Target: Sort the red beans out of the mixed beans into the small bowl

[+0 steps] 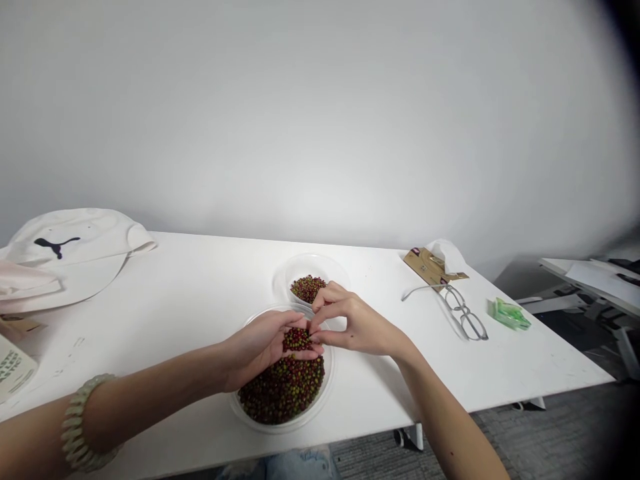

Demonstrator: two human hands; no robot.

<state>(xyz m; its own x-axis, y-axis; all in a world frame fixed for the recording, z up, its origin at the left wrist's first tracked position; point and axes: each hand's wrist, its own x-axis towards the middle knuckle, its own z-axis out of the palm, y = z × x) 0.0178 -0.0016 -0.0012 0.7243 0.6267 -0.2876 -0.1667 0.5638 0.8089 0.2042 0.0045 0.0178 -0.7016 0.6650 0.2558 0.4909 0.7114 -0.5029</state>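
Note:
My left hand [263, 347] is cupped palm-up over a clear plastic bowl [240, 407] full of small red and green beads, and it holds a small heap of beads [297, 339]. My right hand [350, 321] reaches into that heap with its fingertips pinched together on beads. A second, smaller clear bowl [287, 273] stands just behind, with a smaller pile of beads [307, 288] in it.
The white table [200, 293] bears a white cap with a black logo [70, 250] at far left, a pair of grey glasses [463, 313], a brown card package [430, 265] and a green plastic item [509, 315] at right. A pale coiled band [80, 423] circles my left wrist.

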